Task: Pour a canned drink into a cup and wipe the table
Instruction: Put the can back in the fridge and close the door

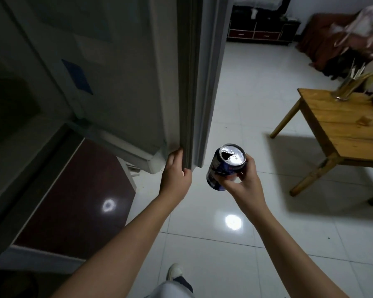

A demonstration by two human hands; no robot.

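Right hand: my right hand point(244, 181) grips the can point(225, 166) from its side, fingers curled round the body.
Can: dark blue, already opened, tilted a little, held above the white tiled floor point(235, 254), well apart from the bench point(345, 125).
Left hand: my left hand point(174, 173) rests on the edge of the grey door point(190, 82), fingers mostly straight along it; I cannot see the fingertips.
Bench: wooden, off to my right, carrying a glass point(345, 89) with sticks in it; the things at its far edge are too blurred, possibly a cup.
Foot: one white shoe point(174, 271) shows below my arms.
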